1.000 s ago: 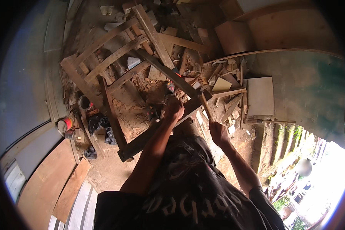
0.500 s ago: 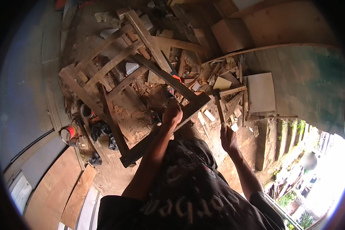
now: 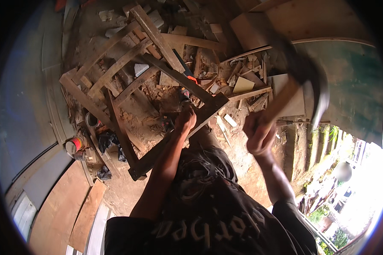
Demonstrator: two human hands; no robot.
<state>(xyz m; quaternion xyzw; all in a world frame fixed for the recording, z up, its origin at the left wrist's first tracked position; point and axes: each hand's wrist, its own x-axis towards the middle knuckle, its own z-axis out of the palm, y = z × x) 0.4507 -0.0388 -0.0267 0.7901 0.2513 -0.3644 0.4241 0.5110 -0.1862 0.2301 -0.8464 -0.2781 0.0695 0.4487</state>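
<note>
A claw hammer (image 3: 284, 97) with a wooden handle is raised at the right, its dark head smeared by motion. My right hand (image 3: 259, 132) is closed round the lower part of the handle. Left of it, a large frame of dark wooden beams (image 3: 89, 100) stands tilted before me. My left hand (image 3: 186, 120) is closed at the near beam, close to its right corner, and the forearm crosses over the wood. What lies under the left fingers is hidden. My feet show partly beneath the frame.
Wood scraps and chips litter the floor around the frame. A pale square board (image 3: 243, 85) lies among them. At the left are a paint can (image 3: 74, 145) and black plastic bags (image 3: 108, 139). Panels (image 3: 55, 208) line the left side, and a greenish wall (image 3: 349, 85) stands right.
My right hand has swung the hammer up and nearer, from low beside the frame's right corner. The left hand stays at the near beam. The whole view has shifted slightly.
</note>
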